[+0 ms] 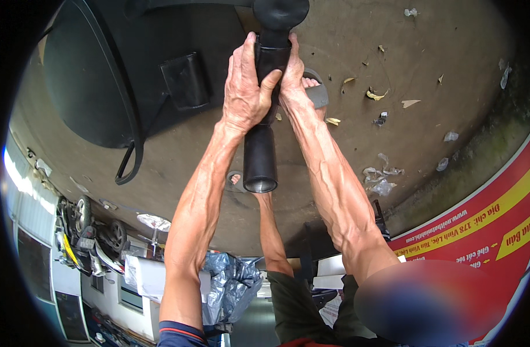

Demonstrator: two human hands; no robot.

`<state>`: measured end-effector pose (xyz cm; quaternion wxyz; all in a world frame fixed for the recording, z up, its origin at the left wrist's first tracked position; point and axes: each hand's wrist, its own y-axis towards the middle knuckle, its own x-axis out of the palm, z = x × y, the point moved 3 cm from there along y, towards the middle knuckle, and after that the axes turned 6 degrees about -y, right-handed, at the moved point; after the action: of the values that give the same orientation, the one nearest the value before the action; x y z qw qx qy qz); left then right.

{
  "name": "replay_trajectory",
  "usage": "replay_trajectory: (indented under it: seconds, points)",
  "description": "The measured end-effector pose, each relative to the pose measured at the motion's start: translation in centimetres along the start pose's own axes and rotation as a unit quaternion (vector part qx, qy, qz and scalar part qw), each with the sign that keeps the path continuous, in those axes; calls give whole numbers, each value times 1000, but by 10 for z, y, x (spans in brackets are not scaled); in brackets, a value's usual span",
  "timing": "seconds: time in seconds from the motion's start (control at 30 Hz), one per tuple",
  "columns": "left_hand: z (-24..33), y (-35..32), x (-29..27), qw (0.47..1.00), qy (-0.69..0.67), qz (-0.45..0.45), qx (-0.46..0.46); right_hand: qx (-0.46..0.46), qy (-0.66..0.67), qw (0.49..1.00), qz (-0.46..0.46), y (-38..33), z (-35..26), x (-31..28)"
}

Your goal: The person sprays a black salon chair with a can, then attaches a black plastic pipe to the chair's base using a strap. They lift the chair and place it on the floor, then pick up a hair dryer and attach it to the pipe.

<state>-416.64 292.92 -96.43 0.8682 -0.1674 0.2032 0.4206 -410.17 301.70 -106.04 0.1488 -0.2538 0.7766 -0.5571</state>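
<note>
A long black tubular piece [259, 159] runs up the middle, with a hollow round lower end and a smooth disc-shaped black head [281, 13] at its top. My left hand [244, 89] grips its left side, fingers pointing up and thumb lying across the front. Against the opposite side presses my right hand [292, 72], its fingers partly hidden behind the tube. To the left lies a large black smooth-surfaced thing [97, 69] with a raised curved band ending in a loop [129, 162]. A small black rectangular pad [185, 81] rests on it.
Below the hands is a brown floor [346, 150] with dry leaves [376, 95] and plastic scraps [383, 185]. My sandalled foot [318, 95] is beside my right wrist. A red-and-yellow banner [473, 225] edges the right. Grey plastic wrapping [230, 286] and parked motorbikes [88, 237] show lower left.
</note>
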Motion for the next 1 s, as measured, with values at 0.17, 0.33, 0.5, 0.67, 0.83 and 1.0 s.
replay_trajectory:
  seconds: [0.17,0.33,0.5,0.67,0.83,1.0]
  points:
    - [-4,0,-5,995,-70,-7,-71,-23,-167,981,96,-39,-15,-3]
    - [16,-6,9,984,-51,71,-154,-104,22,988,-113,-57,-27,-10]
    - [9,4,15,980,-50,120,-148,-174,-301,938,-8,-72,-36,-12]
    - [-20,19,-4,936,-178,53,-298,-222,-360,895,142,-105,-45,23]
    - [-1,-2,-6,909,-262,66,-316,-179,-268,946,-39,-93,-57,-2]
    - [6,-7,8,954,-159,58,-248,-206,-347,914,-37,-78,-38,-8]
